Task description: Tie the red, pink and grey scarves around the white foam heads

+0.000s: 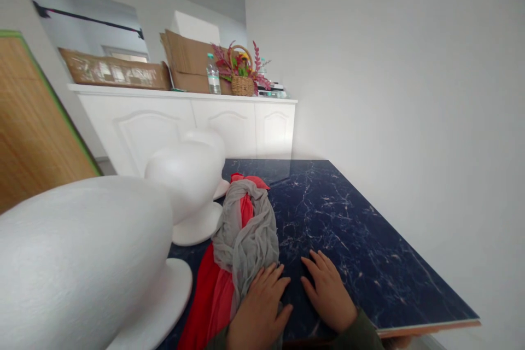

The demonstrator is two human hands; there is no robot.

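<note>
My left hand (262,303) lies on the near end of a grey scarf (246,229), its fingers stretched out over the cloth. The grey scarf is bunched and twisted, with red fabric (205,290) under it and showing through the gap in its middle. To the right, my right hand (328,290) rests on the dark blue marbled tabletop (336,219), fingers spread and holding nothing. White foam mannequin heads stand left of the cloth: a large near one (90,251), a middle one (186,178) and one behind, partly hidden.
A white cabinet (164,120) stands behind the table. On it are cardboard boxes (188,60), a plastic bottle (213,75) and a wicker flower basket (241,85). A bare wall (389,65) runs along the right; a wooden panel (36,126) leans at the left.
</note>
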